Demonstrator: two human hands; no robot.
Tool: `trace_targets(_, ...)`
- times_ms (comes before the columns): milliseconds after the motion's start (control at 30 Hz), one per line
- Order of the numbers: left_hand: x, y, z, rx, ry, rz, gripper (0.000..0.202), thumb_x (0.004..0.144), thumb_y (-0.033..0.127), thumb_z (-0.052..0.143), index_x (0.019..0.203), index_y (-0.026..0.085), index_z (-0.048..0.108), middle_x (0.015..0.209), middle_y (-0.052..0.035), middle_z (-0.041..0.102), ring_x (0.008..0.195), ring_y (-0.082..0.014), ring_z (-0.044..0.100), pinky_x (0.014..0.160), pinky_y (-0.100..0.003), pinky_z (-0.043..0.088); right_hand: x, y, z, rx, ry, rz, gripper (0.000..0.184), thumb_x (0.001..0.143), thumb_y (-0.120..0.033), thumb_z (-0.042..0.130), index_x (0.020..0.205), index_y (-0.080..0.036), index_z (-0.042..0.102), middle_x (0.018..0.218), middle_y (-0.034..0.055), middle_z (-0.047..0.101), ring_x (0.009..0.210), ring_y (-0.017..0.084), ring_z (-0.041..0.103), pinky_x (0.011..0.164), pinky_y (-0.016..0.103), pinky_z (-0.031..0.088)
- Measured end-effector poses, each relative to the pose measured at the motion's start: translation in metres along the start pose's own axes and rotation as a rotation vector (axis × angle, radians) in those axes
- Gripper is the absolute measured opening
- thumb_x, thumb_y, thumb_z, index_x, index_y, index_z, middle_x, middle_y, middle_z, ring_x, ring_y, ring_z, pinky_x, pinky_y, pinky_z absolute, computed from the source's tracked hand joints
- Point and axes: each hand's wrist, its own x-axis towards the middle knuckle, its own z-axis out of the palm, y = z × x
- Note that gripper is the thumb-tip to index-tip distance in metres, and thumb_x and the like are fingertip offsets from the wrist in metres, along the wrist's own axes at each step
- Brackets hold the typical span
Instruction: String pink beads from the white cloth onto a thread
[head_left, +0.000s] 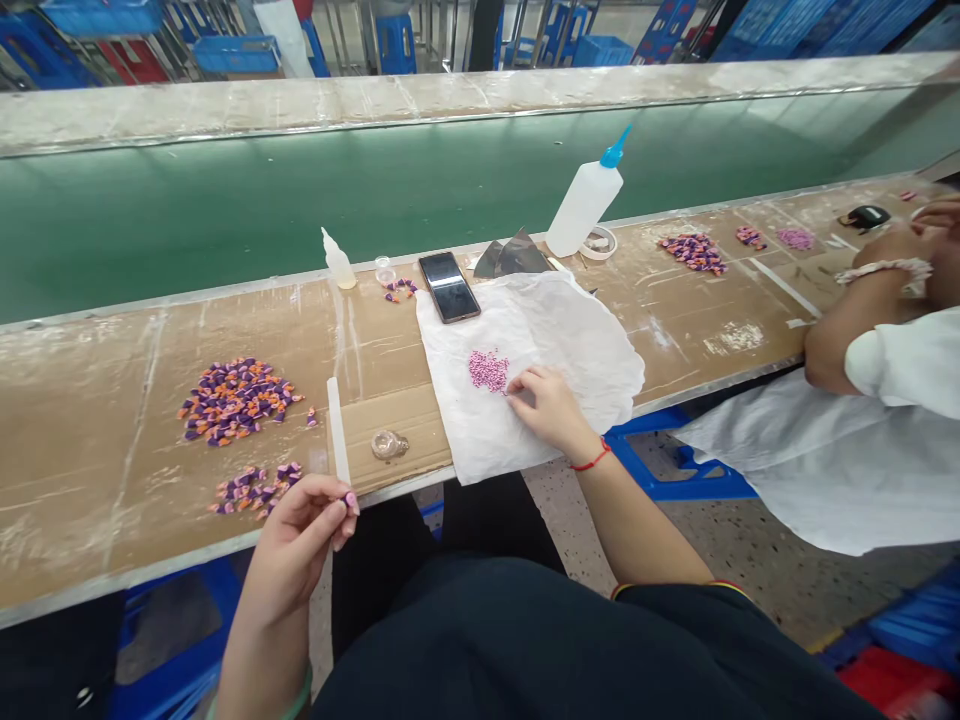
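Two hands at the front edge of the surface (90,470): L hand (296,535) raised just past that edge, thumb & fingers pinched on a tiny pink bead (349,499). R hand (547,408) lies half-curled, not gripping anything, on white tissue (570,345), fingertips just beside a pink bead pile (489,371). Tissue reaches nearly to the edge; open cardboard left of it, then purple-orange pieces (236,400), well apart from R hand. Green belt (300,200) past back edge.
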Motion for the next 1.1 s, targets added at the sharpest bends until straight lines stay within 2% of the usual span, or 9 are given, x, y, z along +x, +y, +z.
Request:
trace_targets(300,-0.004,-0.012,-0.001,0.076,-0.061,0.017,0.027,0.071,0.041,0.085,0.075,0.017,0.072,0.066,-0.0029,0.066,0.049,-0.0095,0.053,0.043,-0.018,0.043,0.006,-0.006,0.006,-0.097,-0.043,-0.049,0.016,0.085,-0.009,0.055,0.075,-0.022,0.056,0.085,0.0098,0.063,0.087,0.029,0.052,0.082,0.045,0.044)
trace_targets(500,-0.003,-0.011,0.017,0.170,-0.136,-0.033,0.032,0.078,0.047,0.077,0.075,0.016,0.070,0.062,-0.0027,0.065,0.048,-0.0096,0.053,0.044,-0.019,0.040,0.003,-0.005,0.010,-0.154,-0.057,-0.074,0.017,0.087,-0.008,0.053,0.077,-0.021,0.055,0.087,0.0126,0.062,0.087,0.030,0.050,0.081,0.046,0.044)
trace_targets(700,-0.001,-0.006,0.036,0.253,-0.217,-0.034,0.032,0.080,0.047,0.074,0.075,0.016,0.069,0.062,-0.0033,0.065,0.051,-0.0112,0.056,0.047,-0.020,0.040,-0.001,-0.008,0.005,-0.141,-0.035,-0.088,0.014,0.089,-0.010,0.052,0.080,-0.021,0.054,0.088,0.0119,0.063,0.088,0.030,0.052,0.084,0.046,0.045)
trace_targets(900,0.000,-0.008,0.037,0.268,-0.208,-0.029,0.030,0.081,0.046,0.072,0.075,0.016,0.068,0.064,-0.0027,0.064,0.051,-0.0107,0.054,0.048,-0.021,0.039,-0.001,-0.010,0.004,-0.125,-0.018,-0.082,0.014,0.087,-0.013,0.058,0.076,-0.022,0.054,0.086,0.0092,0.063,0.087,0.029,0.053,0.083,0.045,0.046)
trace_targets(1100,-0.001,-0.008,0.033,0.266,-0.159,-0.026,0.029,0.079,0.045,0.073,0.074,0.017,0.068,0.064,-0.0026,0.065,0.051,-0.0109,0.055,0.048,-0.021,0.040,0.002,-0.009,0.013,-0.144,-0.029,-0.098,0.016,0.086,-0.009,0.053,0.076,-0.021,0.055,0.085,0.0119,0.060,0.085,0.030,0.050,0.080,0.047,0.044)
